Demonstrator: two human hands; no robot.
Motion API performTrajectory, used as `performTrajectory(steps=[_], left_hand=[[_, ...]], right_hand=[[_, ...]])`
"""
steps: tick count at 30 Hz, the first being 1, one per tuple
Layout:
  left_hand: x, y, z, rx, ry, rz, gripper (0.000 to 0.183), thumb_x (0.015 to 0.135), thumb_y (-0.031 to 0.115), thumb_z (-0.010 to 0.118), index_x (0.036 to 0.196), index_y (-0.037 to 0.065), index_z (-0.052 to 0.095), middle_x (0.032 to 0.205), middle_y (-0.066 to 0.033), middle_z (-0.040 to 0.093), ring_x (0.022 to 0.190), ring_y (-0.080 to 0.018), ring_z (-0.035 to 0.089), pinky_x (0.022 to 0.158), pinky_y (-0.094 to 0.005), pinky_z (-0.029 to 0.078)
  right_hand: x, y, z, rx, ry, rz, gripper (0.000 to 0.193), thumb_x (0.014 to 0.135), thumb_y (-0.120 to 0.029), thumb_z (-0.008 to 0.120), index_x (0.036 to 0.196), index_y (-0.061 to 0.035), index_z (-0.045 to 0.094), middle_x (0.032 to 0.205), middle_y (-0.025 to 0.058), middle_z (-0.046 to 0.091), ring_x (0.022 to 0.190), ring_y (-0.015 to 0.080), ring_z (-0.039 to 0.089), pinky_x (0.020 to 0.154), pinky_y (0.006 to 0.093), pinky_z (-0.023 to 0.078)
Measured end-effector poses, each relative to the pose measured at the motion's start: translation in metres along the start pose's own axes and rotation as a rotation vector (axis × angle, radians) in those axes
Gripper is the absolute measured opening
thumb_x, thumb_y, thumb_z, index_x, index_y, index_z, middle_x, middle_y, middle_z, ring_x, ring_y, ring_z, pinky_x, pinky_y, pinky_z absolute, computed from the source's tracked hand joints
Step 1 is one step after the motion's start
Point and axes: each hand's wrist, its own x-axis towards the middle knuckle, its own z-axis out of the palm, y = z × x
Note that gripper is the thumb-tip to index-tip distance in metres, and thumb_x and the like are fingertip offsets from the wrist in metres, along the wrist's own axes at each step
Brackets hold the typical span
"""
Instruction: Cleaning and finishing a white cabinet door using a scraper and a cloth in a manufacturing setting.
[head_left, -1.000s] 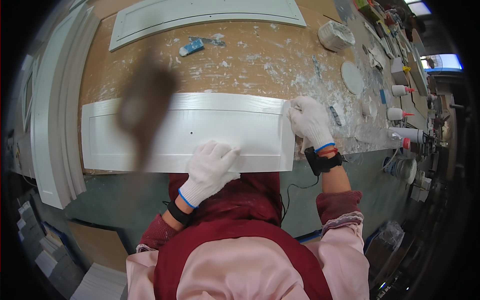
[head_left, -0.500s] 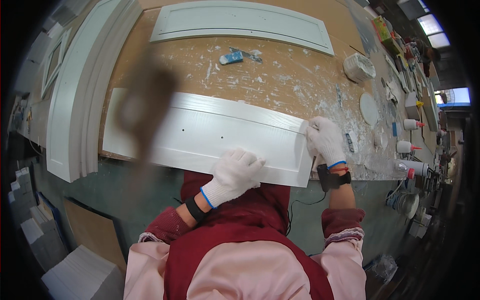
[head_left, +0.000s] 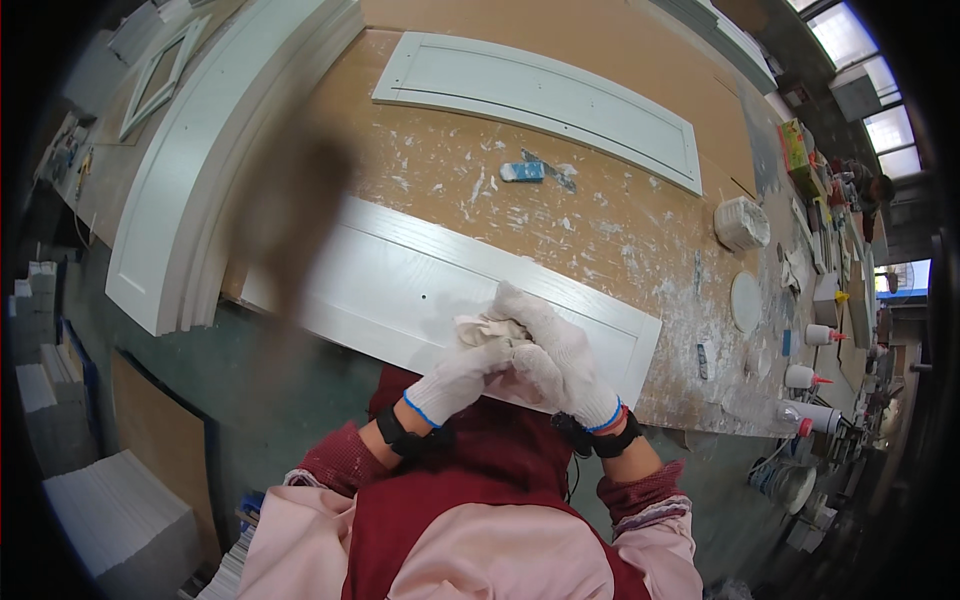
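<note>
A white panel (head_left: 400, 265) with a recessed border lies along the near edge of the worktable, one small dark hole showing. Over its near right part, my two hands meet in white knitted gloves. My left hand (head_left: 458, 382) is closed on a crumpled off-white wad (head_left: 488, 331) that looks like a rag. My right hand (head_left: 562, 352) curls around the same wad from the right, its fingers bent over the top. The gloves hide part of the wad.
Another white panel (head_left: 540, 100) lies at the back. Stacked panels (head_left: 190, 190) stand left. A blue-and-white block (head_left: 522, 172), white tub (head_left: 741, 224), round lid (head_left: 745, 302), glue bottles (head_left: 806, 377) and clear bottle (head_left: 765, 412) lie right of centre. A blurred brown object (head_left: 295, 215) blocks part of the view.
My right hand has left the panel's right end and come inward to my left hand. A crumpled wad now shows between them. The view has turned, shifting the table in the picture.
</note>
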Motion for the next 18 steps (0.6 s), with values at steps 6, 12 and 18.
performTrajectory(steps=[6, 12, 18], left_hand=[[-0.011, 0.007, -0.032, 0.281, 0.041, 0.183, 0.043, 0.086, 0.009, 0.064, 0.128, 0.003, 0.056, 0.109, -0.0042, 0.064, 0.099, -0.0119, 0.061, 0.084, -0.0275, 0.051], [-0.032, 0.025, -0.026, 0.562, 0.008, 0.029, 0.042, 0.088, 0.007, 0.069, 0.128, 0.004, 0.056, 0.110, -0.0072, 0.067, 0.098, -0.0137, 0.063, 0.084, -0.0303, 0.053], [-0.039, 0.016, -0.029, 0.601, 0.145, 0.049, 0.053, 0.072, 0.010, 0.085, 0.118, 0.007, 0.061, 0.112, -0.0133, 0.067, 0.101, -0.0231, 0.066, 0.085, -0.0359, 0.055]], right_hand=[[0.084, 0.064, -0.031, -0.609, 0.174, -0.016, 0.058, 0.090, -0.024, 0.060, 0.144, -0.0101, 0.044, 0.138, 0.0162, 0.052, 0.120, 0.0345, 0.055, 0.100, 0.0422, 0.046], [0.155, 0.097, -0.031, -1.171, -0.010, 0.087, 0.059, 0.085, -0.019, 0.062, 0.142, -0.0145, 0.046, 0.132, 0.0132, 0.055, 0.121, 0.0311, 0.053, 0.096, 0.0469, 0.048], [0.144, 0.078, -0.033, -0.939, 0.063, 0.394, 0.053, 0.088, -0.014, 0.062, 0.139, -0.0072, 0.049, 0.118, 0.0177, 0.062, 0.107, 0.0304, 0.061, 0.091, 0.0422, 0.050]])
